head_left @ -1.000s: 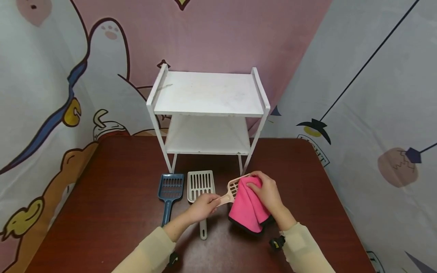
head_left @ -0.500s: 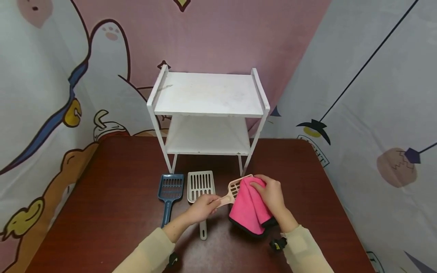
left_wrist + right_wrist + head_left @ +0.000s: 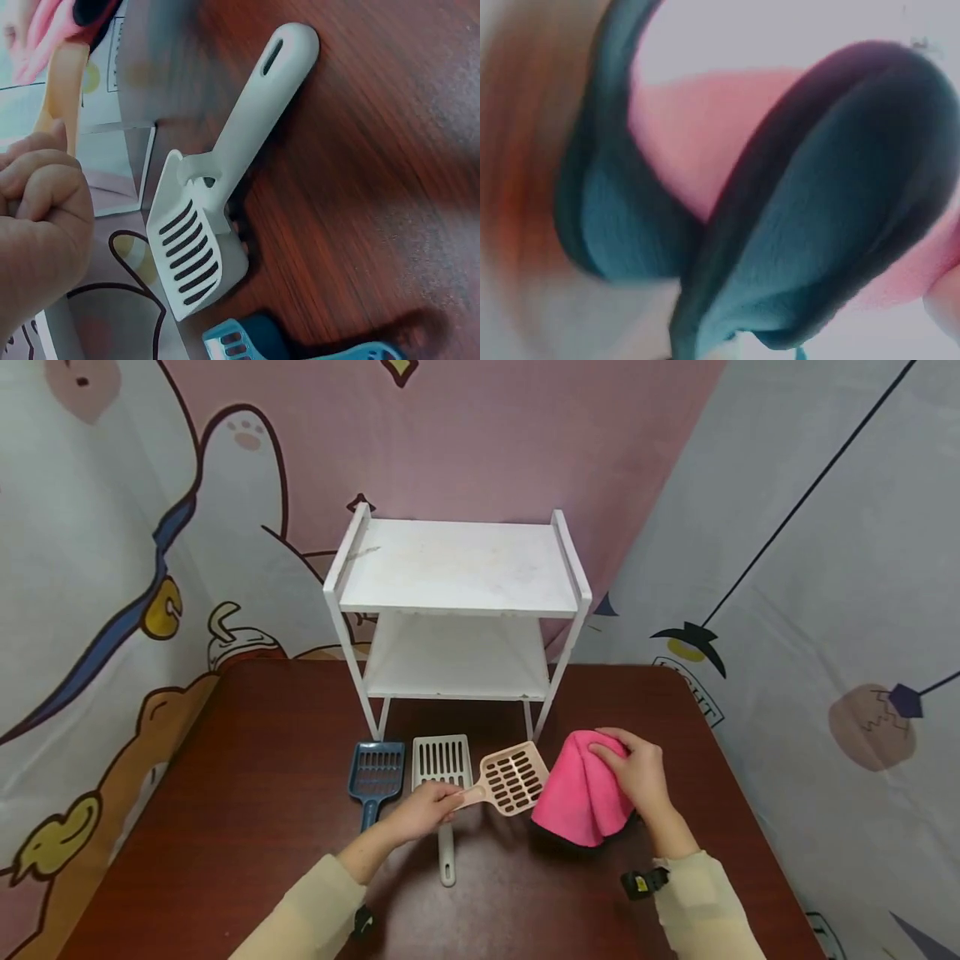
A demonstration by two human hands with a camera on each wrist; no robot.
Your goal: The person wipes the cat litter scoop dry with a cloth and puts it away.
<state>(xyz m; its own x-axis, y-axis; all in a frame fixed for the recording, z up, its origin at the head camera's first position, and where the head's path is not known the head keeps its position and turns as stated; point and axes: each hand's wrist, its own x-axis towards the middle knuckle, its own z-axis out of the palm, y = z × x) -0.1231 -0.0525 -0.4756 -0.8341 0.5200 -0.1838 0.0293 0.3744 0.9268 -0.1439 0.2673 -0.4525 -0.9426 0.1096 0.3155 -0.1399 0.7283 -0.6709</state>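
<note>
My left hand (image 3: 426,810) grips the handle of a beige litter scoop (image 3: 514,778), its slotted head pointing right, raised above the table. My right hand (image 3: 636,772) pinches a bunched pink cloth (image 3: 583,793) with a dark edge, just right of the scoop's head. Below the left hand lies a white litter scoop (image 3: 441,762), its handle toward me; the left wrist view shows this white scoop (image 3: 225,180) whole. A blue litter scoop (image 3: 377,772) lies left of it, its handle partly hidden by my left arm. The cloth's grey-blue underside (image 3: 840,187) fills the right wrist view.
A white two-tier shelf (image 3: 457,568) stands at the back of the dark red-brown table (image 3: 255,793), behind the scoops. Cartoon-printed fabric (image 3: 480,443) hangs around the table's back and sides.
The right hand and pink cloth have moved right, off the beige scoop's head, which now shows fully. The left hand with the scoop has shifted slightly left.
</note>
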